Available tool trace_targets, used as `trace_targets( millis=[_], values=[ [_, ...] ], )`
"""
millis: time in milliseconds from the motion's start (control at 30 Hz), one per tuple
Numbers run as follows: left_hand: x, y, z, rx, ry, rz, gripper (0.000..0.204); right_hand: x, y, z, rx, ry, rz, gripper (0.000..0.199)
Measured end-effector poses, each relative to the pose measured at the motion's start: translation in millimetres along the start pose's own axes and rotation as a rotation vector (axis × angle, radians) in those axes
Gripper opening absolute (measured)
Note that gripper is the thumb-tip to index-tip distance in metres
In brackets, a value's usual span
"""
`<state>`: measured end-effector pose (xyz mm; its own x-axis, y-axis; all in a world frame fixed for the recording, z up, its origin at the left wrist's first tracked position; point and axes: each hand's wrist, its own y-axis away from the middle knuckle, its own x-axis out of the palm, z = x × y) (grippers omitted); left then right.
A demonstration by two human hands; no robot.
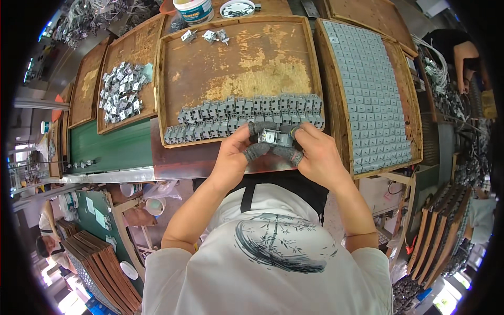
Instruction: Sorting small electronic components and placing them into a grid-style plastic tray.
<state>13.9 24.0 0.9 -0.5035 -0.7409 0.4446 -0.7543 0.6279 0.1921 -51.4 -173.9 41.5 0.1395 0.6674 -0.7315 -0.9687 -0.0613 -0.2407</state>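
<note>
In front of my body, both hands grip one small grey block with a silvery metal end. My left hand pinches its left end, and my right hand closes on its right side. Grey knitted covers sheathe the thumbs and forefingers of both hands. Just beyond them, rows of similar grey blocks stand packed along the near edge of a wooden tray. A few loose metal pieces lie near that tray's far edge.
On the right, a wooden tray carries dense rows of grey blocks. A heap of metal pieces fills part of a left tray. Behind stand a white tub and a round lid. Another person's arm shows at far right.
</note>
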Motion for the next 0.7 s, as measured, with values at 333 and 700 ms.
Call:
trace_targets(
  millis=[333, 700],
  values=[
    [27, -3, 3, 0.198, -0.794, -0.149, 0.066, 40, -1, -16, -0.055, 0.245, -0.143, 0.026],
    [0, -14, 1, 0.236, -0.579, 0.011, 0.041, 11, 9, -25, 0.097, -0.063, 0.098, 0.023]
  ],
)
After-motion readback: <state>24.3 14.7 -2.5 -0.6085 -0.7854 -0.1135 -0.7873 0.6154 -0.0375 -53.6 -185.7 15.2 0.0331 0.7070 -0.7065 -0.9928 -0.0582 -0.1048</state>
